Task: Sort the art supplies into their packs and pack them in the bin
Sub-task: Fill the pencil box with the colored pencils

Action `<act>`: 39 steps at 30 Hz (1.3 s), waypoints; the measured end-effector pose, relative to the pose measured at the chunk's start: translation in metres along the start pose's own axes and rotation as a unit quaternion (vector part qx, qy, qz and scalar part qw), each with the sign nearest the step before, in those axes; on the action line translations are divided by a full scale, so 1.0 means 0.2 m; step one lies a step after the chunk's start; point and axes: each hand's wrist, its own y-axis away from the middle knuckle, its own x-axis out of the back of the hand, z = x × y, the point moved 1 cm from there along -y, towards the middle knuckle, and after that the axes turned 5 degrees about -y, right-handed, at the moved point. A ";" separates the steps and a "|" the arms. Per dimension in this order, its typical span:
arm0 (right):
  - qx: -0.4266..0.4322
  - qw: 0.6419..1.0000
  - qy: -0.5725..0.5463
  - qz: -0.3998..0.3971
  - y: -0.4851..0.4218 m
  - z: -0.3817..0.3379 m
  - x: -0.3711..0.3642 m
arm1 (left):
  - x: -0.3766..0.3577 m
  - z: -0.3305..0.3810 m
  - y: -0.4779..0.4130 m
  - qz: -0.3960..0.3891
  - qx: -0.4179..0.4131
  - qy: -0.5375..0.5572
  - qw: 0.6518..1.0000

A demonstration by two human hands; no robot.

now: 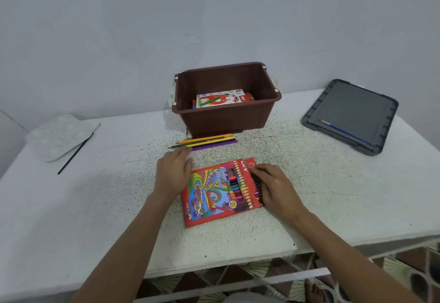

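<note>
Head view: nearest on the tabletop (pixel 333 183) lies the red colour-pencil pack (pixel 212 198), flat and slightly skewed, between the two hands. The pencils inside it run roughly left to right, and its open end faces right.

The right hand (pixel 277 188) lies over that open end, fingers bent down onto the pencil butts that jut out. Whether it pinches one or only presses them in, I cannot tell. The left hand (pixel 175 171) is flat and relaxed, holding nothing, just beside the pack's upper left corner and stretched away from the body.

Just beyond its fingertips lie the loose pencils (pixel 209 141), a small bundle side by side. Their long axis runs left to right, parallel to the front wall of the brown bin (pixel 226 119), with their points to the left. They lie straight ahead of the left hand and well apart from the right one, so the left is the likelier hand to gather them. They would probably then have to cross over to the pack's open right end.

Inside the bin a printed pack (pixel 219 99) already lies flat.
</note>
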 end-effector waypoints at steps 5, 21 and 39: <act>-0.001 1.000 -0.007 0.007 0.00 -0.01 0.00 | 0.01 0.02 -0.05 0.000 -0.048 -0.110 0.993; -0.025 1.000 -0.012 -0.001 -0.01 -0.02 0.01 | 0.08 0.16 -0.02 0.044 -0.008 0.098 0.994; 0.065 0.997 -0.010 0.049 -0.19 -0.19 0.02 | 0.11 0.37 0.09 -0.101 0.124 0.570 0.806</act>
